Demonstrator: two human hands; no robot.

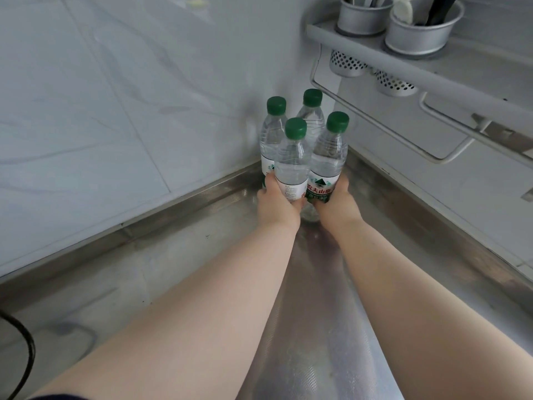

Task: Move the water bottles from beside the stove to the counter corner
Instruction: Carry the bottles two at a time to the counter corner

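Several clear water bottles with green caps stand upright in the counter corner where the two tiled walls meet. My left hand [277, 202] grips the near left bottle [291, 161] around its lower label. My right hand [336, 202] grips the near right bottle [327, 157] around its green and red label. Behind them stand a far left bottle [271, 131] and a far right bottle [311, 112], close against the walls. The bases of the near bottles are hidden by my hands.
The steel counter [202, 255] has a raised rim along both walls. A wall-mounted grey rack [403, 67] with a rail and two metal utensil cups [421, 27] overhangs the right side. A black cable [26, 342] curls at the left edge.
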